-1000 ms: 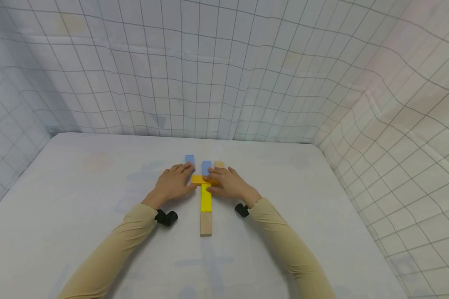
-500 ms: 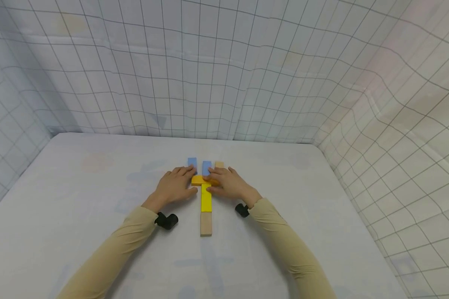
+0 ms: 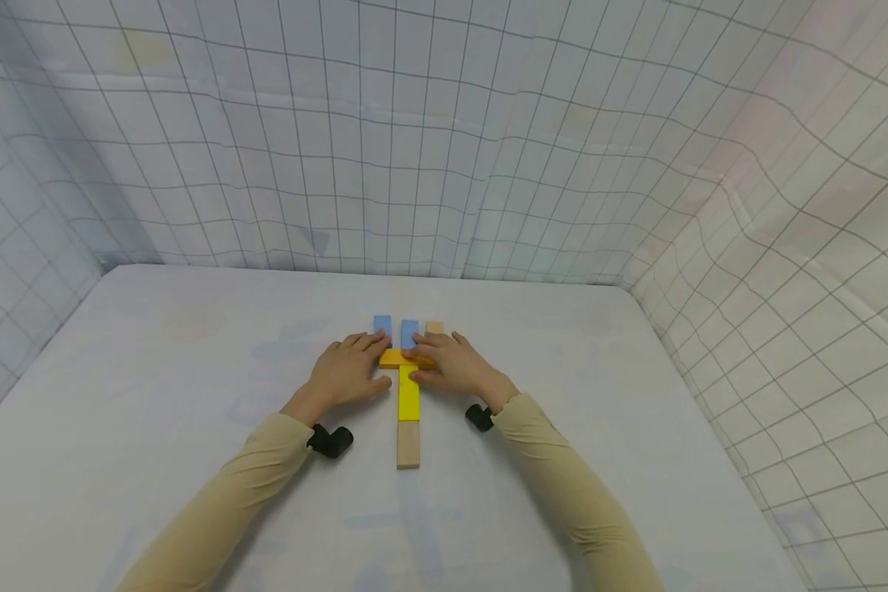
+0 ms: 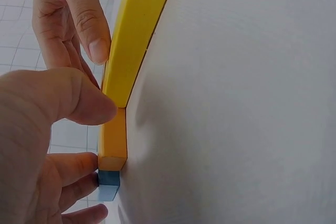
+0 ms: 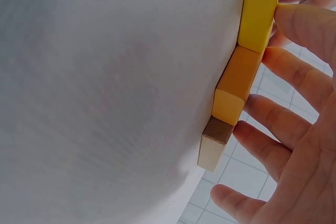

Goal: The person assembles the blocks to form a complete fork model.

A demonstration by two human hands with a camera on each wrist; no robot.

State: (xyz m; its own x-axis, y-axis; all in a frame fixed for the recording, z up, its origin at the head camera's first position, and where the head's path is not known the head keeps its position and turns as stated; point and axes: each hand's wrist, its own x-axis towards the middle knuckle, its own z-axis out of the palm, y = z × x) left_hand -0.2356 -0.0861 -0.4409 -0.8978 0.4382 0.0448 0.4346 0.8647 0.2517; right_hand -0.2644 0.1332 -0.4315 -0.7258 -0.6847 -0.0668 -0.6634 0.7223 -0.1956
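Flat blocks lie on the white table in a connected layout. My left hand (image 3: 343, 369) rests its fingertips on the left blue block (image 3: 382, 323), at the far side of the orange block (image 3: 390, 358), which lies crosswise. My right hand (image 3: 455, 363) touches the orange block with its fingers, and its thumb rests at the yellow block (image 3: 409, 395). A middle blue block (image 3: 410, 330) and a light wooden block (image 3: 434, 327) stand beyond the orange one; the right fingers partly hide them. Neither hand curls round a block.
A second wooden block (image 3: 409, 445) continues the yellow block's line toward me. Black wrist cameras (image 3: 330, 442) hang under both forearms. Grid-patterned white curtains (image 3: 429, 164) rise behind the table and at its sides.
The left blue block has slid right and slightly toward me under my left fingers, closer to the middle blue block. My right hand has stayed in place.
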